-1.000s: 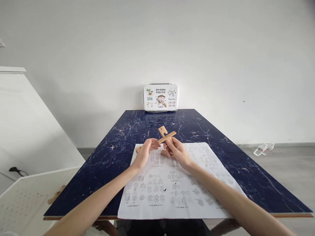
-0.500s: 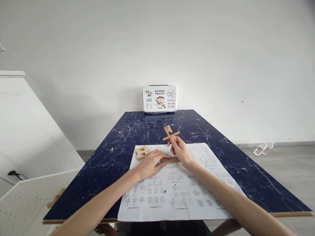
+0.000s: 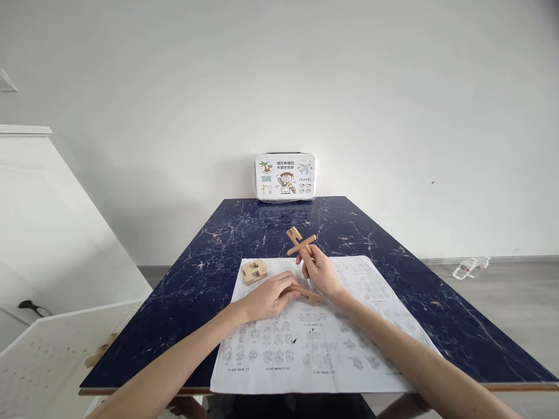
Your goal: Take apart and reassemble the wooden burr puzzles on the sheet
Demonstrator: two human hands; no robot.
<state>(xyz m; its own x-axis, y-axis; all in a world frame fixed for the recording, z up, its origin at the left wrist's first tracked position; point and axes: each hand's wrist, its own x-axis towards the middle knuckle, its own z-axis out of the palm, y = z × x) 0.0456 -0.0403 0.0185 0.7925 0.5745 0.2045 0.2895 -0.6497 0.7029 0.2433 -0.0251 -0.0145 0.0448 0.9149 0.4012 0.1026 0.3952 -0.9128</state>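
Above the instruction sheet (image 3: 321,366), my right hand (image 3: 323,272) is closed on two crossed wooden puzzle pieces (image 3: 297,234); one bears a black mark near its end. Lower and to the left, my left hand (image 3: 273,295) pinches a flat wooden puzzle piece (image 3: 311,295), which sticks out to the right from its fingertips over the sheet. The fingers cover that piece's left end. Several notched wooden pieces (image 3: 254,272) lie together at the sheet's upper left corner, beside my left hand and untouched.
The blue marbled table (image 3: 183,302) stretches to the wall, where a white cartoon-printed case (image 3: 285,177) stands. A perforated white surface (image 3: 52,355) with more wooden pieces (image 3: 99,351) is at the lower left. Clear plastic packaging (image 3: 470,267) lies on the floor at right.
The crossed pieces have tilted and turned in my right hand. My left hand has turned its flat piece, so the right end now points lower and shows more of its face.
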